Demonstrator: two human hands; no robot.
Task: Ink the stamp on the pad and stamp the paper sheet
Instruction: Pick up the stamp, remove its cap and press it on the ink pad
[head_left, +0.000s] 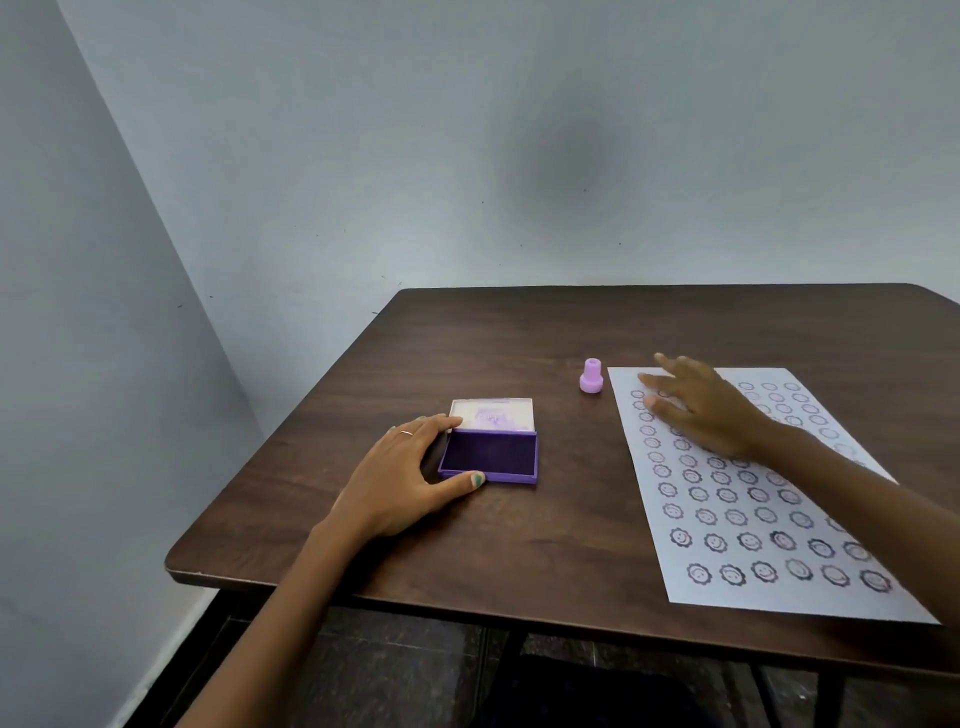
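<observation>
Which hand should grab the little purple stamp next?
The right hand, probably. It hangs open over the paper, close to the stamp, holding nothing. The left hand is farther off, steadying the ink pad.

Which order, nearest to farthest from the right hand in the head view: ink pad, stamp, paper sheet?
1. paper sheet, directly under the right hand, on the right side.
2. stamp, standing upright just left of the sheet's far corner.
3. ink pad, lid open, further left and nearer the camera.
</observation>
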